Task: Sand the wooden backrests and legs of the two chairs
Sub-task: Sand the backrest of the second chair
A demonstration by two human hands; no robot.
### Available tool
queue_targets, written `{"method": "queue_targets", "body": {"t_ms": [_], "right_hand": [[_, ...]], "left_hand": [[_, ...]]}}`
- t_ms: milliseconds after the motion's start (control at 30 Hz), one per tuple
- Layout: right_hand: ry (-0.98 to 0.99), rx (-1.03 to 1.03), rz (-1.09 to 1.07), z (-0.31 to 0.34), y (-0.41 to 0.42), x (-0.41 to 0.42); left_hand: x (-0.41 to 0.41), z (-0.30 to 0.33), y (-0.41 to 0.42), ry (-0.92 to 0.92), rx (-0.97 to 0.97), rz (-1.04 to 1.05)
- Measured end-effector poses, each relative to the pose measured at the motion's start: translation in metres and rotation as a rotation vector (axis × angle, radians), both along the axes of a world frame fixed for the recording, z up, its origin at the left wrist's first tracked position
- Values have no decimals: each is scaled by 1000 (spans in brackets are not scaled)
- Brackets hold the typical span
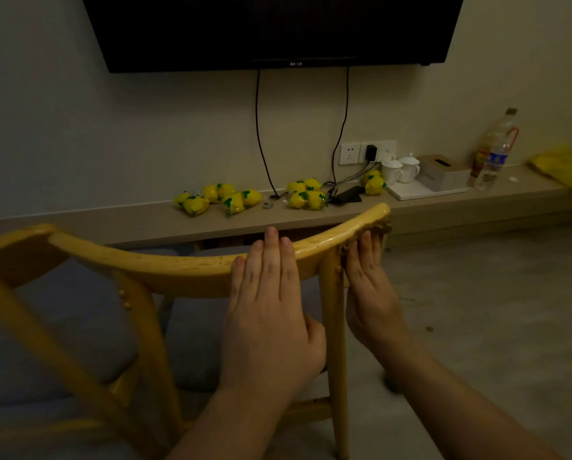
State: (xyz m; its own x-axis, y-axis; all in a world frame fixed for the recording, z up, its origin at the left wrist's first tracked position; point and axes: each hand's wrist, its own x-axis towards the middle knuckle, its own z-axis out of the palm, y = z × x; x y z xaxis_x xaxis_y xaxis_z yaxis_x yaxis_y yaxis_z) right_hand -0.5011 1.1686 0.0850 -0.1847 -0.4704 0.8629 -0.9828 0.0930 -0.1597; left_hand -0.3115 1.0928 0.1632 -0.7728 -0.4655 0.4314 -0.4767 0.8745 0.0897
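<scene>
Pressing hand: your right hand point(369, 287) holds a scrap of sandpaper point(379, 227) flat against the underside and near face of the backrest point(185, 260), at its right end, fingers straight and pushing, not curled
Steadying hand: your left hand point(268, 303) lies flat over the top rail just left of the upright post point(331, 313), fingers straight, thumb tucked toward the post; it grips nothing
Rail direction: the backrest runs left to right across you in a shallow curve, dipping in the middle and rising to both tips
Which way the work lies: from your right hand nearly all the bare rail stretches off to your left, past the post and under your left hand
Nearer hand: the right one sits on the end tip; the left blocks the middle, so you would likely need to shift it to sand along
Beyond: chair seat point(88, 327) below left, shelf point(477, 207) behind with yellow packets point(218, 197)
</scene>
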Motion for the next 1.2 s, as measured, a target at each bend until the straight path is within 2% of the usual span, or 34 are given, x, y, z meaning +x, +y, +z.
{"method": "queue_targets", "body": {"t_ms": [100,267,467,633,800,933,1000,1100,1200], "right_hand": [[21,-23,-7,2,-6,1],[-146,113,-44,-21,4,5],[52,-10,1,0,-1,0],[86,-37,16,-3,-5,-9],[-120,148,-107,-38,-1,-10],[-157,263,-181,-30,3,-4],[-214,256,-209,-18,2,-3],[-418,184,-202,6,4,-6],[-511,114,-138,22,7,-4]], "left_hand": [[0,1,0,4,2,-7],[1,3,2,-2,-4,10],[0,0,1,4,-3,7],[0,1,1,1,-12,14],[1,1,1,-10,-9,18],[0,3,2,-13,4,15],[1,4,3,-15,12,23],[1,3,3,-17,3,22],[1,3,3,-10,3,19]]}}
